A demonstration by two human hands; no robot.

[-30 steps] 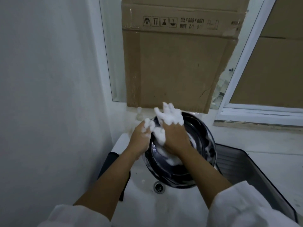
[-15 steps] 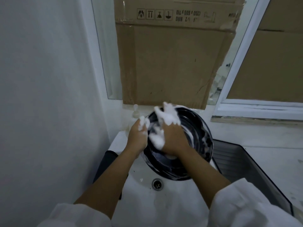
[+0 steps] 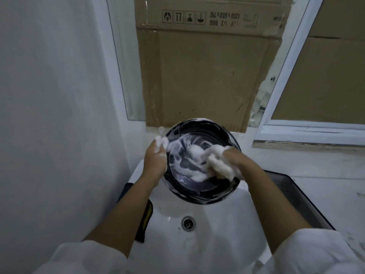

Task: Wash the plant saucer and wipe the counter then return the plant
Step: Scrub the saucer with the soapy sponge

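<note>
Head camera, looking down over a washbasin. The left hand (image 3: 156, 161) grips the left rim of the plant saucer (image 3: 197, 186), fingers curled over the edge and coated in foam. The right hand (image 3: 235, 157) is closed round a pale, soapy sponge (image 3: 219, 165) and presses it against the inside of the saucer near its right side.

The saucer is round, dark and glossy, streaked with white suds. It is held tilted toward the camera, just above the white sink (image 3: 217, 224) and its drain (image 3: 188, 223).

It looks stiff and light enough for one hand, but the wet soap probably makes it slippery. A firm pinch across the rim, thumb inside and fingers behind, seems the safest hold. A slip would drop it onto the hard basin.

Beyond the hands, a large cardboard sheet (image 3: 203, 76) stands against the window behind the sink. A dark tray (image 3: 296, 194) lies just to the right, on a pale counter (image 3: 316, 161). A black and yellow object (image 3: 146, 220), partly hidden by the left forearm, sits at the basin's left edge. A plain wall crowds the left side. The plant is not in view.
</note>
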